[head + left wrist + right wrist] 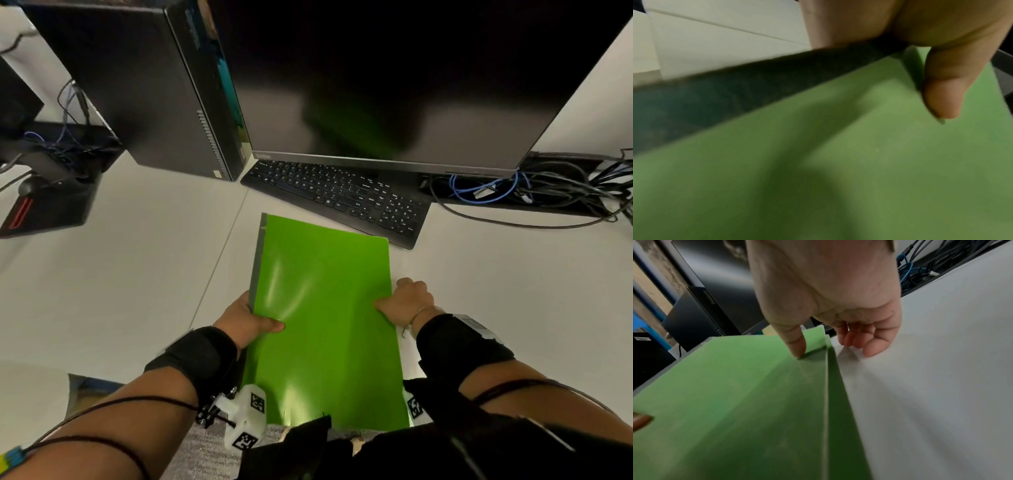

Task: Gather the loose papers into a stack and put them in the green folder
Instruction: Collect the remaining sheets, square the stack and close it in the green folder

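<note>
The green folder [325, 308] lies closed and lengthwise in front of me over the white desk [120, 267], its dark spine on the left. My left hand [250, 318] grips the spine side, with the thumb [945, 91] on the green cover [879, 162]. At the folder's right edge, my right hand [406, 301] has its thumb [795, 344] down on the cover [735, 402], and its fingers [869, 344] curl down beside the edge onto the desk. A thin white paper edge [826, 402] shows between the covers. No loose papers are in view.
A black keyboard [342, 195] sits just beyond the folder, under a dark monitor [394, 85]. A black computer tower [144, 85] stands at the back left. Tangled cables [548, 192] run along the back right. Bare desk lies to either side of the folder.
</note>
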A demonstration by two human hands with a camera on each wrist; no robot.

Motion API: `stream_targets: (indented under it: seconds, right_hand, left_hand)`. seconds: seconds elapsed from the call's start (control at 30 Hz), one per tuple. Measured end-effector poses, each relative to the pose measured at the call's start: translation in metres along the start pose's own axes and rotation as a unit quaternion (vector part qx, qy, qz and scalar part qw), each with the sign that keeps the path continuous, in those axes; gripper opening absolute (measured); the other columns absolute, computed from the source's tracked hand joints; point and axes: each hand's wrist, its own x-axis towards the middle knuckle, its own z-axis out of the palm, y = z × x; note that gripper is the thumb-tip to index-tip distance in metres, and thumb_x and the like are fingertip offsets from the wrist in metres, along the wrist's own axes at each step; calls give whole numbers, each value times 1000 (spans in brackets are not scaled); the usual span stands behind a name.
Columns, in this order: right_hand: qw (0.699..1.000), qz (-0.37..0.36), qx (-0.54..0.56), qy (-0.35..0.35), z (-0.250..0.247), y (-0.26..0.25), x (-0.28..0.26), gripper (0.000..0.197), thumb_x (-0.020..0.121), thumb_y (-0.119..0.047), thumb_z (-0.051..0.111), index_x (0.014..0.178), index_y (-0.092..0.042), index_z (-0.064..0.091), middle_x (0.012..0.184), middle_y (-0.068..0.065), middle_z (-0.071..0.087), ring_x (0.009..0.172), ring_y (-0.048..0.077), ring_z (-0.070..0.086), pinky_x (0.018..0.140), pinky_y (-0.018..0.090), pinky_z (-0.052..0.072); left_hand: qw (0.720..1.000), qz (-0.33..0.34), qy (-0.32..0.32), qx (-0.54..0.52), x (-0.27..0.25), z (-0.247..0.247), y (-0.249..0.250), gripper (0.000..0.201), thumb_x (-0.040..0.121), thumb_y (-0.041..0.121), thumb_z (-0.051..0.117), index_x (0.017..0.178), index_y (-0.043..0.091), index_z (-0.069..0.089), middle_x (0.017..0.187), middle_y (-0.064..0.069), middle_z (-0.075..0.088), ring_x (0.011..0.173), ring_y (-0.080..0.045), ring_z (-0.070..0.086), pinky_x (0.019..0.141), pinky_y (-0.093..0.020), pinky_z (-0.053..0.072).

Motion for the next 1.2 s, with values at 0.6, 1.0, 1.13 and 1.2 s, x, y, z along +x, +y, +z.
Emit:
stream_targets:
  seconds: [0.6,1.0,1.13,1.2]
  right_hand:
    - [970,-69,230,26,-6,-31,27,45,81,-26,71,117,-1,59,114,14,60,95,24,55,88,28,45]
    - [980,-43,190,-47,56,-188,46,26,84,-31,67,95,-11,55,127,21,57,117,34,55,98,44,47]
    - [984,-55,163,-51,71,-253,50,28,88,-33,62,76,-12,47,104,16,58,96,26,56,86,32,46]
    - [985,-57,154,-53,79,-282,54,28,90,-34,59,92,-6,56,106,14,55,99,25,54,88,32,43]
  left_hand:
    - [1000,-6,-9,-22,1,-27,12,38,72,-12,69,99,13,63,104,-12,68,89,-27,65,94,-48,49]
    - [982,-35,97,160,85,-192,9,39,96,26,49,122,-3,53,125,-22,57,113,-35,54,103,-45,40]
    - [969,-19,123,214,114,-253,22,38,95,25,50,118,-4,56,119,-24,59,109,-37,57,99,-45,44]
    - [958,-18,138,249,127,-279,28,39,95,26,51,117,-5,57,118,-25,59,109,-38,56,97,-42,44]
